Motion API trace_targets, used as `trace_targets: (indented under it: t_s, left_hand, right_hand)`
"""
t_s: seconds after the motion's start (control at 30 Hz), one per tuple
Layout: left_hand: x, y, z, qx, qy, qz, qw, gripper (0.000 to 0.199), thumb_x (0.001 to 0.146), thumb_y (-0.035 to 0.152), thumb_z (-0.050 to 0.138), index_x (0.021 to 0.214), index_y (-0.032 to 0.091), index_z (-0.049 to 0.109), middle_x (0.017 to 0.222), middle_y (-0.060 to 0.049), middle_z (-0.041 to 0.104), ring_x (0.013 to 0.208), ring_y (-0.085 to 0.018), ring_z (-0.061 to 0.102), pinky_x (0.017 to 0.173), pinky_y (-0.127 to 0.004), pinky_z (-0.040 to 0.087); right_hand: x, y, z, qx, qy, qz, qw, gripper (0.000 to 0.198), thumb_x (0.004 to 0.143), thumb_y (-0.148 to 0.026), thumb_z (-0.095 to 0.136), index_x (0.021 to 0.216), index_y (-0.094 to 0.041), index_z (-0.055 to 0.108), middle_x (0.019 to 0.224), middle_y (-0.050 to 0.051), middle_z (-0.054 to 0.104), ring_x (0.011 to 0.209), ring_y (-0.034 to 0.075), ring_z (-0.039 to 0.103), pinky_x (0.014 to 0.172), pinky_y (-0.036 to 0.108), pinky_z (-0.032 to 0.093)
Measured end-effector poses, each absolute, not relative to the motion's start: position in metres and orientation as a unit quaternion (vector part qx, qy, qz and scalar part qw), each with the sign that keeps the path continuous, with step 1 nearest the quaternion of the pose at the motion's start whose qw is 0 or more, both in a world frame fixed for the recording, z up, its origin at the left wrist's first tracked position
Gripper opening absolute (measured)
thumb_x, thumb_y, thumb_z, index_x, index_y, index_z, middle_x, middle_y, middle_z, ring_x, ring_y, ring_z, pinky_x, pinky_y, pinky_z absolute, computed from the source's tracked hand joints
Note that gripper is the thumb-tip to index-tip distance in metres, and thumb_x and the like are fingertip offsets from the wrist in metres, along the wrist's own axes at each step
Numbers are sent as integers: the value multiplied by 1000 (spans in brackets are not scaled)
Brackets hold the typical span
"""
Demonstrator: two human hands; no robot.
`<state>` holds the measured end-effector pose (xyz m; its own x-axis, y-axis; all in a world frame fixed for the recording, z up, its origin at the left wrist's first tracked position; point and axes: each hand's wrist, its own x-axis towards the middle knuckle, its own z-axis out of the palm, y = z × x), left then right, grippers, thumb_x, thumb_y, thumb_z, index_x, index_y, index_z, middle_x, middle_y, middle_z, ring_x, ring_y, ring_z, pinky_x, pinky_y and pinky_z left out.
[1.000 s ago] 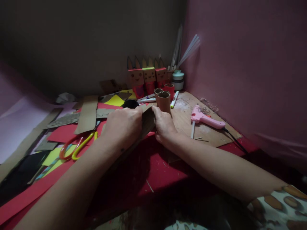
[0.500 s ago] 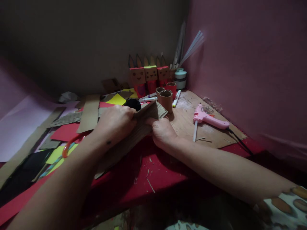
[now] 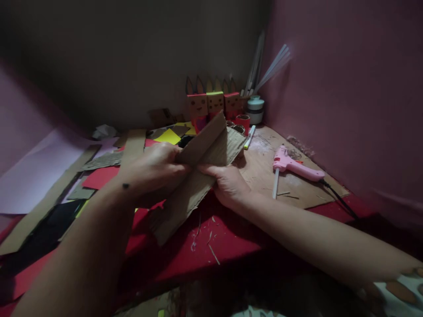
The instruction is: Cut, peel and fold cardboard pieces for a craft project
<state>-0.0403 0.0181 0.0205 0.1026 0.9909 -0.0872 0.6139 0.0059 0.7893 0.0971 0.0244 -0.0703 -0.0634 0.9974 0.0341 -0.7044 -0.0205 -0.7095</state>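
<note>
A long piece of corrugated cardboard [image 3: 198,193], with one side peeled to its ridges, is held up over the red table in both hands. A flap or layer [image 3: 206,134] of it stands raised toward the back, in the grip of my left hand [image 3: 161,167]. From the other side my right hand [image 3: 231,182] pinches the ridged part, its thumb lying on the surface. The fingers under the cardboard are hidden. Behind the raised piece, cardboard tubes [image 3: 238,128] are partly covered.
A pink glue gun [image 3: 291,165] with a glue stick lies on a cardboard sheet [image 3: 261,163] at right. Three cardboard box figures [image 3: 214,103] with ears stand at the back, beside a pale green jar [image 3: 255,110]. Red paper [image 3: 101,177] and cardboard strips [image 3: 134,145] cover the left.
The cardboard has come up and turned, so its ridged face and raised flap show more. My left hand has opened out from its fist-like hold into a thumb grip. The view has shifted slightly left.
</note>
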Motion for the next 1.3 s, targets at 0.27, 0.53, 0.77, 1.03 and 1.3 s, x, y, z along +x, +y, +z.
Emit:
trace_targets:
  t_s: [0.27, 0.53, 0.77, 1.03, 1.3]
  left_hand:
    - [-60, 27, 43, 588, 584, 281, 485, 10, 63, 5, 71, 70, 10, 74, 62, -10, 70, 45, -21, 64, 41, -25, 50]
    - [-82, 30, 37, 522, 556, 371, 530, 17, 54, 9, 77, 69, 12, 71, 60, -10, 70, 46, -22, 64, 43, -29, 52]
    - [-127, 39, 34, 527, 610, 394, 442, 32, 56, 17, 81, 86, 16, 69, 71, -7, 72, 52, -20, 65, 47, -27, 52]
    - [-180, 55, 51, 534, 733, 399, 138, 40, 61, 24, 81, 96, 18, 64, 64, -3, 64, 58, -18, 60, 47, -25, 37]
    - [-68, 20, -1, 639, 472, 235, 561, 25, 67, 36, 76, 82, 17, 73, 80, -5, 73, 71, -20, 64, 65, -29, 48]
  right_hand:
    - [108, 18, -45, -228, -271, 725, 590, 24, 54, -8, 70, 77, -15, 71, 74, 4, 71, 71, 20, 65, 83, 41, 52]
    - [115, 16, -41, -247, -275, 759, 536, 13, 59, -8, 69, 72, -9, 71, 72, 10, 72, 67, 22, 66, 79, 42, 55]
    - [110, 25, -35, -323, -208, 753, 534, 19, 59, 1, 66, 74, -10, 67, 67, 6, 69, 61, 20, 65, 71, 40, 56]
    - [107, 36, -28, -334, -199, 764, 515, 10, 71, -3, 63, 76, -11, 66, 66, 6, 68, 64, 17, 64, 73, 37, 55]
    - [103, 35, -30, -280, -239, 757, 540, 15, 69, -5, 65, 82, -12, 66, 74, 8, 72, 79, 24, 69, 80, 42, 55]
